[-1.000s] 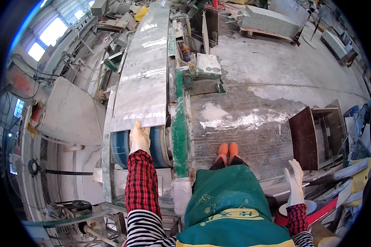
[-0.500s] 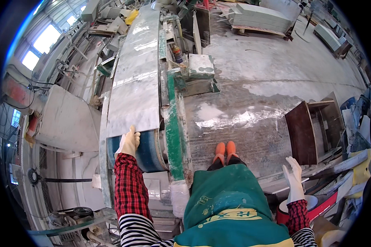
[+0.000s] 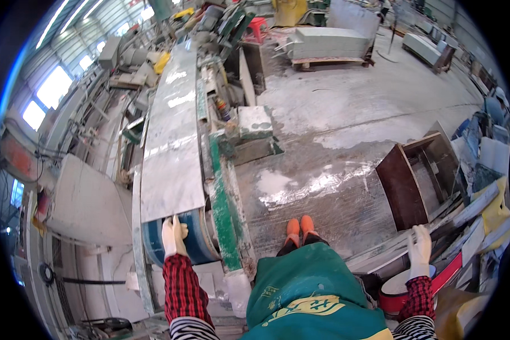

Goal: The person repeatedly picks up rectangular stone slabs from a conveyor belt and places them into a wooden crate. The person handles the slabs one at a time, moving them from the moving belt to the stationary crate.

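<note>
A long pale, shiny stone slab (image 3: 171,181) lies on a conveyor with a blue ribbed belt (image 3: 199,238) at its near end. My left hand (image 3: 175,235), in a cream glove, is at the slab's near edge, above the belt. Its fingers are curled, the tips at the edge; the underside of the grip is hidden. Out to the right, my gloved right hand (image 3: 419,249) is raised with fingers apart and nothing in it, above a red and white round container (image 3: 395,286).
A green rail (image 3: 224,209) runs along the conveyor's right side. On the wet floor stands a brown open box (image 3: 402,190), beside a heap of offcuts (image 3: 493,170). Further off, grey slabs (image 3: 330,44) lie stacked on a pallet. Orange boots (image 3: 300,226) show below my green apron.
The view has tilted up, so slab, belt and floor sit lower in the picture. My left hand stays at the slab's near edge; my right hand remains raised with fingers apart.
</note>
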The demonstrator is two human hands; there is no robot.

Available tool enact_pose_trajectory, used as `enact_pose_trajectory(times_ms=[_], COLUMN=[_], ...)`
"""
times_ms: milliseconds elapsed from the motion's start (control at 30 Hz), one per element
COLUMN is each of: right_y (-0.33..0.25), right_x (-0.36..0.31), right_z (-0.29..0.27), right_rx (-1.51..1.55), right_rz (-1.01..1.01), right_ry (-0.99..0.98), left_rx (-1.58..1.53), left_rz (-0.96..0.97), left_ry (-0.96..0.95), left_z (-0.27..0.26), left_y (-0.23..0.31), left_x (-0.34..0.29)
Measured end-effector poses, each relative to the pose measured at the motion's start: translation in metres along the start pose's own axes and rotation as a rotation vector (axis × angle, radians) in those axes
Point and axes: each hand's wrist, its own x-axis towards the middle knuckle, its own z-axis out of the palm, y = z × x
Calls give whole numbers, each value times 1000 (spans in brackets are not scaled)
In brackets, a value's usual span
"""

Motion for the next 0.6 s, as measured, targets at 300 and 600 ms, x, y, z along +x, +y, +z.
enact_pose_trajectory(times_ms=[300, 600], right_y=[238, 228], right_x=[-79, -85], right_z=[-50, -23], right_rx=[-331, -404], right_rz=[579, 599], right_ry=[298, 351], left_rx=[-124, 614], left_rz=[341, 1120], left_ry=[11, -109], left_z=[42, 131], left_y=[45, 58], left_x=[-121, -121])
